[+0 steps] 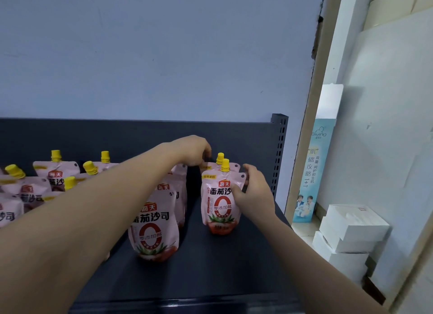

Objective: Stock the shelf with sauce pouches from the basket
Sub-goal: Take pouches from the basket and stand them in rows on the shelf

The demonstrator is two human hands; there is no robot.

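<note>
Found right hand (pixel 251 189) closed on the front pink soft-film sauce pouch with a yellow screw cap (pixel 220 203): thumb pressed on the printed face, fingers wrapped round the upper right edge. Logged that pouch standing upright on the dark grey metal shelf (pixel 234 267), at the head of the rightmost row, touching a second capped pouch (pixel 220 158) directly behind it. Saw left hand (pixel 192 152) stretched across to the back of the shelf, fingers curled downward just beside the rear pouch's top left corner; could not tell whether anything was pinched there, with fingertips hidden. Noted middle row of like pouches (pixel 153 229) standing just left of the gap, partly covered by the left forearm, and a looser cluster of pouches (pixel 56 173) further left, some tilted. Did not find the basket in view.

Judged the held pouch soft-walled and liquid-filled, with weight low in the gusset base and film likely slick. Judged the belly a poor grip: would yield and bulge under squeeze. Rated the stiffer sealed shoulder beside the spout, or the spout neck under the cap, as the better hold for nudging it square. Flagged tipping of close neighbours as the main risk.

Recorded beyond the shelf a pale wall (pixel 164 56), stacked white boxes (pixel 351 224) and a blue printed carton (pixel 314 168) to the right
</note>
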